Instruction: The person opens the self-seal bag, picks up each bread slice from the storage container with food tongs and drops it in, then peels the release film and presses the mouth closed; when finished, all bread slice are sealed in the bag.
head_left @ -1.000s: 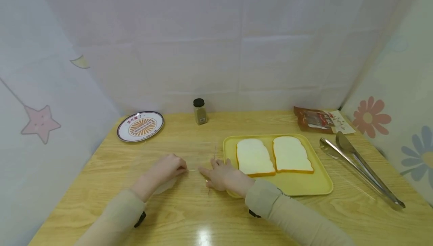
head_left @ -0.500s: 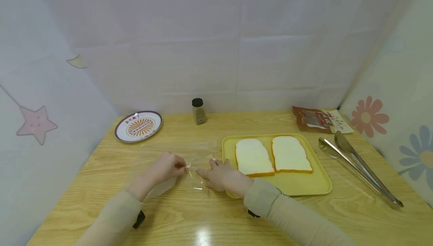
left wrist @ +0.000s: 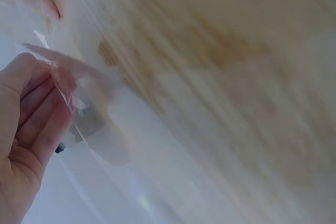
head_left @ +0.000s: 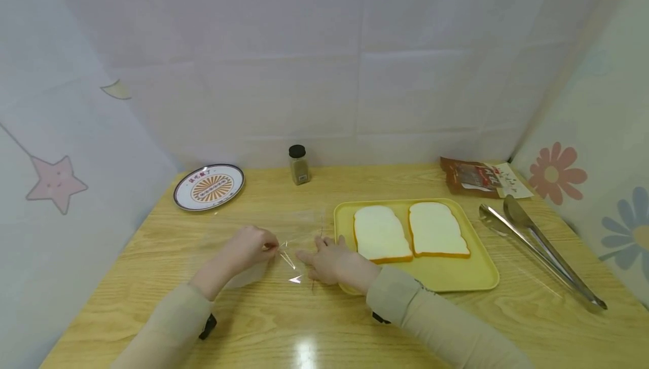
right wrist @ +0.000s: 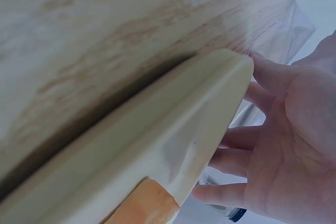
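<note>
A thin clear plastic film [head_left: 290,259] lies on the wooden table left of the yellow tray; whether it is a bag or a single sheet I cannot tell. My left hand [head_left: 247,249] pinches it between thumb and fingertips, and in the left wrist view the film [left wrist: 152,140] is lifted and creased there. Fingers spread, my right hand [head_left: 334,263] rests on the film's right edge, close against the left rim of the tray [head_left: 451,280]. Two white bread slices [head_left: 381,234] with orange-brown crusts lie side by side on the tray; one crust [right wrist: 147,203] shows in the right wrist view.
Metal tongs [head_left: 542,250] lie right of the tray. Behind them is a brown and white food packet [head_left: 481,178]. A small black-capped jar [head_left: 299,165] stands at the back, and a patterned plate [head_left: 209,187] lies at the back left. Cloth walls surround the table.
My left hand has risen very slightly with the pinched film, and bright creases now show between the hands. The right hand stays in place.
</note>
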Demonstrator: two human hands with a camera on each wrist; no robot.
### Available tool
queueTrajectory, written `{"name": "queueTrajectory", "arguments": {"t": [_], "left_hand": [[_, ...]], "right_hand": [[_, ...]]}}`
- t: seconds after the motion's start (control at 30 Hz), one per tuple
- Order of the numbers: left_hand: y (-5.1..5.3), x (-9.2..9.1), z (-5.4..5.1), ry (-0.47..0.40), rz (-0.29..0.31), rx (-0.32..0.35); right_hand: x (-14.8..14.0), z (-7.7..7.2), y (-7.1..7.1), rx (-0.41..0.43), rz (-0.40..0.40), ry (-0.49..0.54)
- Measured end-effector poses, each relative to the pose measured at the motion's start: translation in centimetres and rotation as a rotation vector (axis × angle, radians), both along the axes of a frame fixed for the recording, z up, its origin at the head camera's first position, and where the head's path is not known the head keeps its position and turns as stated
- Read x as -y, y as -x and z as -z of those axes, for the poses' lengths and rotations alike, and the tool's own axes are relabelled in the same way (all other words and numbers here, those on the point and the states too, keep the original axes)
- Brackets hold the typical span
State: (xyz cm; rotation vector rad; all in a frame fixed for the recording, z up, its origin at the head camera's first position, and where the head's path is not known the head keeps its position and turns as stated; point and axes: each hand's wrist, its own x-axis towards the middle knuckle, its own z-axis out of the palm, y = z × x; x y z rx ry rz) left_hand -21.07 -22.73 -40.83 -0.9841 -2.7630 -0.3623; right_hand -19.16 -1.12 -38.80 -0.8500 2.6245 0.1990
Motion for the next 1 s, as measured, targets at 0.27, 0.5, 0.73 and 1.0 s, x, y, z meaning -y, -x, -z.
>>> {"name": "queueTrajectory", "arguments": {"t": [0.27, 0.5, 0.73, 1.0], "left_hand": [[0.2, -0.1, 0.5, -0.179, -0.119, 0.177], [0.6, 0.1, 0.3, -0.265, -0.171, 0.286], [0.9, 0.4, -0.2, -0.173, -0.132, 0.262], [1.1, -0.3, 0.8, 0.032, -0.029, 0.238]], "right_hand": [[0.1, 0.2, 0.1, 0.012, 0.003, 0.006], [0.0, 0.3, 0.2, 0.015, 0.004, 0.007], [0.0, 0.2, 0.1, -0.019, -0.02, -0.003], [0.1, 0.1, 0.0, -0.037, -0.016, -0.003]]}}
